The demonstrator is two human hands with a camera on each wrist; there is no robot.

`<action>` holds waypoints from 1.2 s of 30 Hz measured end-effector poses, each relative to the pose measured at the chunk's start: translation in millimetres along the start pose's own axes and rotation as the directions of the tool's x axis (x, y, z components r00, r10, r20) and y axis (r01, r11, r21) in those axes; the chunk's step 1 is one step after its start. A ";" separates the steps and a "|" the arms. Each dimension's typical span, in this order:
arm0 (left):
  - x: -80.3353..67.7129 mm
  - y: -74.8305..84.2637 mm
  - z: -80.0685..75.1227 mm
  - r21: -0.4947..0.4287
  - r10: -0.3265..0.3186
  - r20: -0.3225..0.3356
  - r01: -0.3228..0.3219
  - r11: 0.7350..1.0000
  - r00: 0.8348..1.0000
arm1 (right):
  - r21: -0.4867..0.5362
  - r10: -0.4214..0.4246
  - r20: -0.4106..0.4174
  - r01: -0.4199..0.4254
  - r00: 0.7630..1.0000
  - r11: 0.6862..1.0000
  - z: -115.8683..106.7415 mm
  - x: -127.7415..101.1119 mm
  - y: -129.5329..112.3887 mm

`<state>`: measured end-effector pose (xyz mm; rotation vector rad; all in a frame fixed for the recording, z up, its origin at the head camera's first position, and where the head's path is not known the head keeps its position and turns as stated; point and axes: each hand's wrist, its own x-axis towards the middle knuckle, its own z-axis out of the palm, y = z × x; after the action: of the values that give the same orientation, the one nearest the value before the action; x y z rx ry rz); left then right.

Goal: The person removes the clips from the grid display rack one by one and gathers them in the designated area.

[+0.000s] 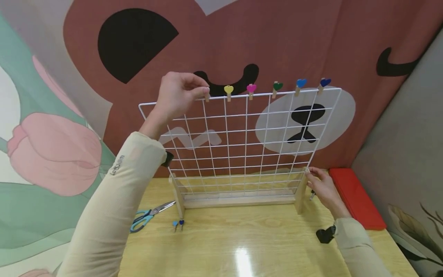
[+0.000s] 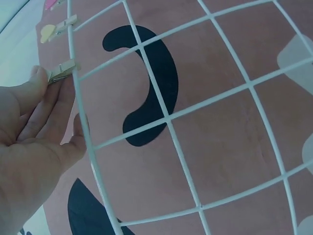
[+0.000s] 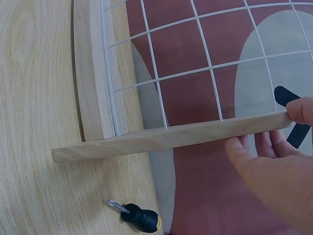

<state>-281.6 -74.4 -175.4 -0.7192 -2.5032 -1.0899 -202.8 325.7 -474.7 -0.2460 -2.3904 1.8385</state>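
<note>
A white wire grid [image 1: 246,144] stands upright in a wooden stand [image 1: 238,201]. My left hand [image 1: 178,94] pinches a small wooden clothespin [image 2: 62,71] between thumb and fingers, its jaws at the grid's top wire. Fingers cover the decorated end of that clothespin. To its right, several heart clothespins sit along the same wire: yellow [image 1: 228,89], pink [image 1: 251,88], green [image 1: 278,86], light blue [image 1: 301,83] and dark blue [image 1: 325,82]. At the right side my right hand [image 1: 323,188] grips the top of the stand's wooden upright [image 3: 171,138], thumb on one side, fingers on the other.
Scissors with blue handles [image 1: 143,219] lie left of the stand. Two heart clothespins, light blue [image 1: 175,223] and dark blue [image 1: 181,222], lie on the table [image 1: 207,246] near its left foot. A short screwdriver [image 3: 141,218] and a red case [image 1: 358,198] lie on the right.
</note>
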 end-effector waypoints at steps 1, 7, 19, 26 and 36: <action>-1.5 -0.3 -0.4 -0.015 0.009 -0.016 -0.009 1.000 1.000 | 0.001 -0.003 0.000 0.003 1.000 1.000 0.9 0.3 0.8; -10.6 0.3 1.2 -0.167 0.103 -0.094 -0.118 0.979 0.990 | 0.002 -0.006 0.009 0.006 1.000 1.000 4.0 -0.1 2.5; -38.4 -16.5 -0.3 -0.246 0.144 -0.073 -0.158 0.956 0.987 | -0.003 -0.008 0.014 0.008 1.000 1.000 3.6 0.1 1.9; -54.0 -38.9 2.6 -0.241 0.142 -0.041 -0.147 0.959 0.989 | 0.001 -0.005 0.013 0.005 1.000 1.000 2.8 -1.7 0.6; -75.5 -67.1 19.8 -0.294 0.119 0.032 -0.105 0.950 0.992 | -0.006 -0.003 0.006 0.003 1.000 1.000 2.3 0.1 2.1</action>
<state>-258.8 -122.9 -263.3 -0.9664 -2.3313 -1.4326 -203.3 324.1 -477.3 -0.2367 -2.3990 1.8342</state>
